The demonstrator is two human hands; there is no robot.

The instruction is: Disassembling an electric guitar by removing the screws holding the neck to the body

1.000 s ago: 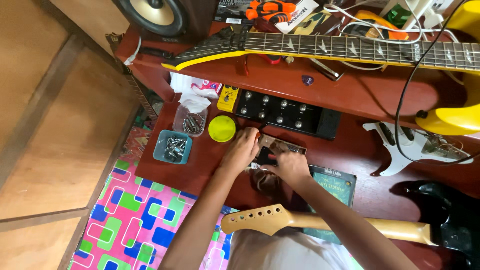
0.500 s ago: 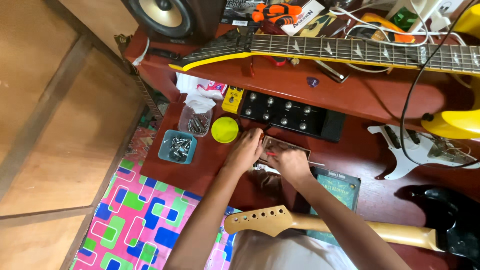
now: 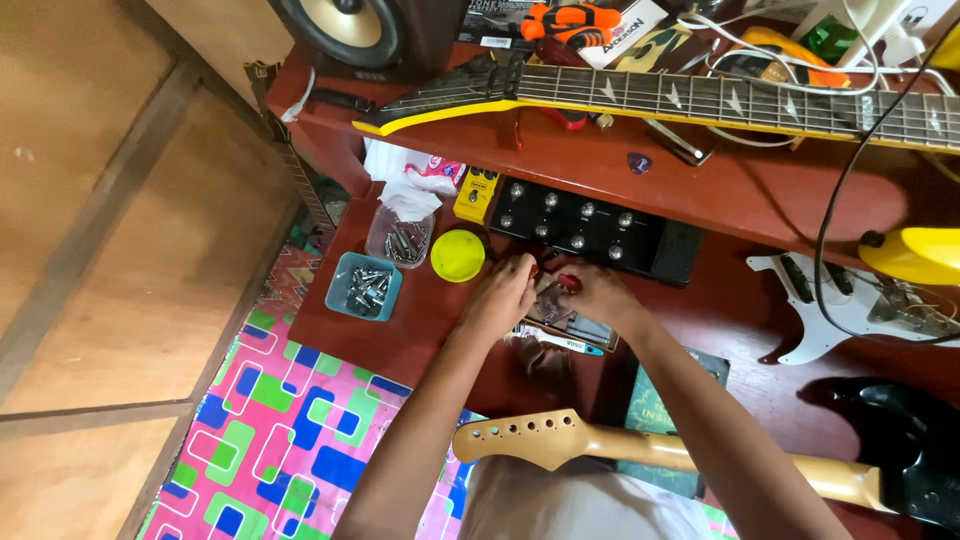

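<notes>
A glossy dark red wooden desk [image 3: 760, 190] in two levels fills the view, set against a pale plywood wall [image 3: 90, 250], with a vinyl floor mat of pink, blue and green blocks [image 3: 270, 450] below it. Across the upper level lies a long black guitar neck with a yellow-edged headstock [image 3: 640, 100]; a second neck of pale bare maple, its headstock drilled with peg holes [image 3: 560, 440], lies near the person's lap. A flat black multi-knob pedal board [image 3: 590, 230] sits on the lower level, with a round lime-green plastic lid [image 3: 458, 255], a clear plastic cup of metal screws [image 3: 400, 235] and a square blue plastic tray of metal parts [image 3: 364, 287] to its left.

Just in front of the pedal board, the left hand [image 3: 500, 295] and the right hand [image 3: 592, 292] meet over a small shallow tray of guitar hardware [image 3: 565, 320]. Both are curled, fingertips pinched close around something small with a red spot [image 3: 568, 283] between them; whether either truly holds it cannot be told.

Compared with a second ago, the hands have stayed over the same tray, and the view has slid slightly so the desk sits lower in it.
</notes>
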